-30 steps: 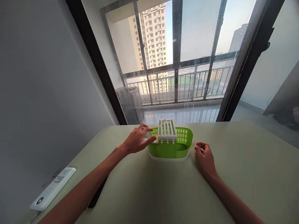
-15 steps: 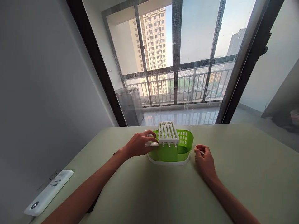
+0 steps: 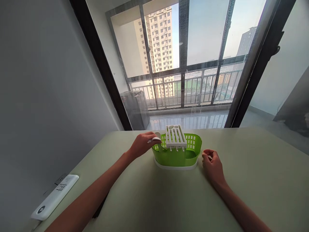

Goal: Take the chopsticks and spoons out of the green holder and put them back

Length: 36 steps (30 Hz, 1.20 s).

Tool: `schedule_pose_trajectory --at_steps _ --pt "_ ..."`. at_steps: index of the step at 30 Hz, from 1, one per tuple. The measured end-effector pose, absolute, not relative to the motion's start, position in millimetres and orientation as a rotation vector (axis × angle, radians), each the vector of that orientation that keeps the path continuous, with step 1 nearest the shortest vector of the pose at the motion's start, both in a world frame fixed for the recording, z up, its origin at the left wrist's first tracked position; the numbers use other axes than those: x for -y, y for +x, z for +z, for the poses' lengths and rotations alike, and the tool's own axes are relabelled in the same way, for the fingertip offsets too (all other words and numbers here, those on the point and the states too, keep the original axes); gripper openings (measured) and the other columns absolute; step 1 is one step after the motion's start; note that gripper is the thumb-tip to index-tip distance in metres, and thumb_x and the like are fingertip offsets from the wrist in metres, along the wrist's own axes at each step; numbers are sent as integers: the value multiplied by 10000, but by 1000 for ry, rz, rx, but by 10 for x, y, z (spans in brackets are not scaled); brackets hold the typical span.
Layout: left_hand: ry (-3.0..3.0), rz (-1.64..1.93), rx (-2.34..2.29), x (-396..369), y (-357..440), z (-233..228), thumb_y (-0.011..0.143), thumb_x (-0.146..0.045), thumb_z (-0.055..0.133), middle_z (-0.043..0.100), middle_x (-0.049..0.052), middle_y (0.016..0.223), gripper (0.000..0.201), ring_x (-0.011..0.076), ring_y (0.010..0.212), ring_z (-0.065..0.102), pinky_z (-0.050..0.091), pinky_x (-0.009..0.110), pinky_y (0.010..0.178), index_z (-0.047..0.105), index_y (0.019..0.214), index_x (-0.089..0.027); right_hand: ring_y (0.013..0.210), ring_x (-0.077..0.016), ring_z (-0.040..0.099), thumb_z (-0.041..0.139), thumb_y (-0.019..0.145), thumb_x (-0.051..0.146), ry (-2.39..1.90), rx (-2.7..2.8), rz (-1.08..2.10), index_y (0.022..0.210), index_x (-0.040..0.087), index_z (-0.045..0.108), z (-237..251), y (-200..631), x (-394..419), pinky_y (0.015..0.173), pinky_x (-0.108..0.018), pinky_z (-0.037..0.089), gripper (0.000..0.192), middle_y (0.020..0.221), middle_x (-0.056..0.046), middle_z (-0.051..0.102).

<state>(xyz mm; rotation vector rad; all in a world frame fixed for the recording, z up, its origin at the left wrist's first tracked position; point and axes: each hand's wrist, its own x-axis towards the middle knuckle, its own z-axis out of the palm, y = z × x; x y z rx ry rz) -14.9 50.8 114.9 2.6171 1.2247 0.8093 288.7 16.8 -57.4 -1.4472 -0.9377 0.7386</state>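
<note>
A green slotted plastic basket (image 3: 178, 156) on a white base stands at the far middle of the pale table (image 3: 169, 199). A white slotted insert rack (image 3: 175, 137) sits across its top. My left hand (image 3: 142, 144) is at the basket's left rim, fingers pinched on a small white piece (image 3: 156, 139) held just over the rim. My right hand (image 3: 212, 166) rests on the table just right of the basket, fingers curled loosely with nothing seen in them.
A white remote control (image 3: 55, 201) lies at the table's near left edge, with a dark strip (image 3: 100, 207) beside my left forearm. A grey wall is close on the left. Glass balcony doors (image 3: 183, 64) stand behind the table.
My left hand closed on the small white piece at the basket's left side and lifted it up over the rim. The right hand stayed put.
</note>
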Motion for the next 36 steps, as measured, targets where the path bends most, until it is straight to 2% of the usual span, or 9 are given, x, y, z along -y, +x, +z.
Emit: schedule_pose_trajectory --at_steps 3,8,10,13,17,22,26,31,36 --pt "2577 927 -1276 -587 -177 1186 978 -570 570 748 67 1064 413 202 885 694 523 310 795 794 940 -226 701 -217 617 607 774 475 -1440 941 736 972 216 597 -572 2884 -168 644 -336 472 326 832 -36 674" --pt "2516 845 -1330 -662 -149 1263 954 -614 573 637 79 1417 453 266 1117 675 538 352 897 814 916 -233 686 -215 613 615 770 474 -1434 949 734 966 217 599 -573 2883 -169 639 -338 470 324 835 -37 679" --pt "2490 757 -1353 -684 -117 1264 951 -634 560 675 62 1380 483 254 1031 703 550 340 855 814 897 -228 686 -215 612 612 775 473 -1432 950 731 964 218 598 -577 2884 -172 639 -337 469 318 832 -36 680" --pt "2496 713 -1370 -711 -76 1228 970 -646 510 774 34 1152 523 218 865 708 548 312 767 811 885 -227 698 -217 614 610 778 476 -1429 951 726 959 219 596 -587 2884 -179 640 -333 468 315 832 -36 680" --pt "2546 692 -1410 -710 -52 1148 978 -634 507 775 44 977 508 197 789 684 526 293 702 808 925 -228 710 -215 617 607 779 476 -1434 953 721 969 214 598 -599 2887 -187 646 -331 467 324 860 -41 685" --pt "2663 691 -1487 -677 -18 1061 1015 -609 452 718 89 991 532 186 751 656 506 311 710 772 900 -200 719 -211 620 600 782 474 -1447 961 726 984 210 598 -609 2896 -189 655 -332 466 332 918 -53 694" --pt "2764 691 -1537 -660 12 1030 1042 -596 384 688 107 1045 571 171 723 630 480 312 685 730 865 -179 709 -216 621 598 783 468 -1456 960 731 981 208 599 -612 2899 -190 654 -335 461 326 886 -51 694" --pt "2845 665 -1585 -648 16 1006 1049 -606 336 683 107 1047 607 150 685 602 461 297 656 717 852 -177 693 -218 619 609 774 474 -1452 963 734 979 210 605 -610 2902 -190 649 -338 461 334 850 -44 688" --pt "2850 581 -1654 -673 17 1031 1032 -627 369 712 94 993 592 161 660 612 407 276 594 725 850 -191 686 -221 614 615 760 473 -1450 962 736 962 215 608 -611 2907 -192 649 -341 463 329 824 -41 684"
